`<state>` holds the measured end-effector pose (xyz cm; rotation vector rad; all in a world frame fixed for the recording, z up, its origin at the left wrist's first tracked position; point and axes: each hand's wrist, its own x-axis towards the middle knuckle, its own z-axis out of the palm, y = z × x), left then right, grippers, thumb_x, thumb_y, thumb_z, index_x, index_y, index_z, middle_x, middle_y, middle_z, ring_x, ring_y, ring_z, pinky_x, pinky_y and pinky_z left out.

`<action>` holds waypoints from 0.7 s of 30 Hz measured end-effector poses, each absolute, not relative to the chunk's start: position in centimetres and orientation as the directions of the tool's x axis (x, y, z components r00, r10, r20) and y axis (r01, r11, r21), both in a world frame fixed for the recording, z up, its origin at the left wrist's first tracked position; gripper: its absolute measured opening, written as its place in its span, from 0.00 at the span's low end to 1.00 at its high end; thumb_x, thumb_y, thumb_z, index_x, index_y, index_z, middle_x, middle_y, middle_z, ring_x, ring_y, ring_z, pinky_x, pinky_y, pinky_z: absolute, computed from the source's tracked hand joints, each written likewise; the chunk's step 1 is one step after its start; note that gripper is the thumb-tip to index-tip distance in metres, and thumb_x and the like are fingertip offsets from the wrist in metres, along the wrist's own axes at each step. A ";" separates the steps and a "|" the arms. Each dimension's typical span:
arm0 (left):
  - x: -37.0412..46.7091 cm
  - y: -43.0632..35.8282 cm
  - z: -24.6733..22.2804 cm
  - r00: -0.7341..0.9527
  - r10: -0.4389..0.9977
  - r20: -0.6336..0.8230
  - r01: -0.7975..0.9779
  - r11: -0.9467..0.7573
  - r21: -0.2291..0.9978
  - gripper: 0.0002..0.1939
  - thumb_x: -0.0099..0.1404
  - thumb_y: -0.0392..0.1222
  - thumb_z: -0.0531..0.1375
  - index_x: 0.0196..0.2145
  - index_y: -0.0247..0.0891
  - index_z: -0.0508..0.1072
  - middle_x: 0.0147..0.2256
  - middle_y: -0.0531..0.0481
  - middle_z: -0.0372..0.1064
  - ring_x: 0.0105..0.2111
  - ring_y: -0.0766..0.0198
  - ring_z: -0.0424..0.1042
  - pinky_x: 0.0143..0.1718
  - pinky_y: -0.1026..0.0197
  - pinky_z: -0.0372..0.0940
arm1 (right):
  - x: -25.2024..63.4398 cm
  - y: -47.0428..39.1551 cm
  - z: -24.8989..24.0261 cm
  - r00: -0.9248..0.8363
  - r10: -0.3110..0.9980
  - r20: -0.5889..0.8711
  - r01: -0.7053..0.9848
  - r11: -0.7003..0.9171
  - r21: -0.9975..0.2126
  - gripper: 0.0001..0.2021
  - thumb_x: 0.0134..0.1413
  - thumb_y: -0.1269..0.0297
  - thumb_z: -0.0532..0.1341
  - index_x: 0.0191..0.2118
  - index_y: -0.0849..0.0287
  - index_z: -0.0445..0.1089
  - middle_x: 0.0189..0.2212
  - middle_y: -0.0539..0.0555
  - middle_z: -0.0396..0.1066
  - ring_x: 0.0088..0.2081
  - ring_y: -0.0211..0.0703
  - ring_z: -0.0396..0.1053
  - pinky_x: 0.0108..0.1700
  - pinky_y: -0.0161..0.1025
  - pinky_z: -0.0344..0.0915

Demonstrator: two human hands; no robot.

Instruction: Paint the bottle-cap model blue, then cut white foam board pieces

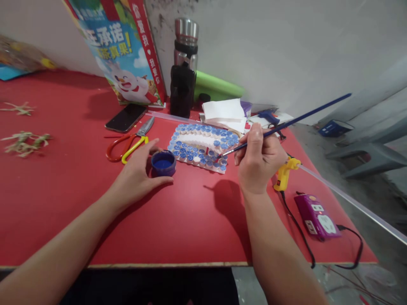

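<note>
A long blue paintbrush (305,115) is pinched in my right hand (262,159), its tip touching the front right part of a white board (219,170). Rows of small round pieces, mostly dabbed blue, cover that board around a white strip; one near the front edge (196,160) is white. My left hand (136,171) curls round a small pot of blue paint (163,163), thumb in front and fingers behind, on the red table (178,228).
Scissors (130,146) and a phone (126,117) lie left of the board. Behind stand a black bottle (182,89), a steel flask (186,38) and a printed bag (124,55). At right are a yellow glue gun (285,173) and a purple power socket (318,218) with cables.
</note>
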<state>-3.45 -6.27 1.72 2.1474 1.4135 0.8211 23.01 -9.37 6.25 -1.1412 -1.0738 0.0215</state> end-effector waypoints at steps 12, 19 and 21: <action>4.3 -11.9 3.3 0.769 0.636 0.070 0.633 -0.772 0.058 0.30 0.77 0.56 0.56 0.60 0.23 0.73 0.46 0.30 0.77 0.46 0.39 0.76 0.47 0.41 0.70 | 22.8 -9.4 6.4 0.521 0.504 0.689 0.497 0.478 -0.725 0.18 0.73 0.57 0.58 0.28 0.53 0.68 0.14 0.41 0.59 0.13 0.31 0.60 0.17 0.35 0.57; 5.9 -10.8 2.6 0.654 0.753 -0.072 0.755 -0.655 0.013 0.43 0.75 0.63 0.54 0.69 0.18 0.62 0.50 0.25 0.76 0.46 0.40 0.77 0.42 0.48 0.69 | 23.0 -9.2 6.1 0.509 0.489 0.709 0.519 0.482 -0.706 0.18 0.74 0.57 0.58 0.28 0.53 0.68 0.15 0.41 0.60 0.14 0.31 0.61 0.19 0.35 0.59; 6.0 -10.7 2.3 0.654 0.755 -0.050 0.756 -0.654 0.016 0.42 0.76 0.63 0.53 0.68 0.19 0.63 0.50 0.25 0.76 0.46 0.40 0.77 0.42 0.48 0.69 | 23.1 -9.1 5.9 0.507 0.486 0.712 0.548 0.456 -0.701 0.19 0.74 0.56 0.57 0.28 0.52 0.67 0.15 0.41 0.61 0.14 0.32 0.61 0.20 0.36 0.60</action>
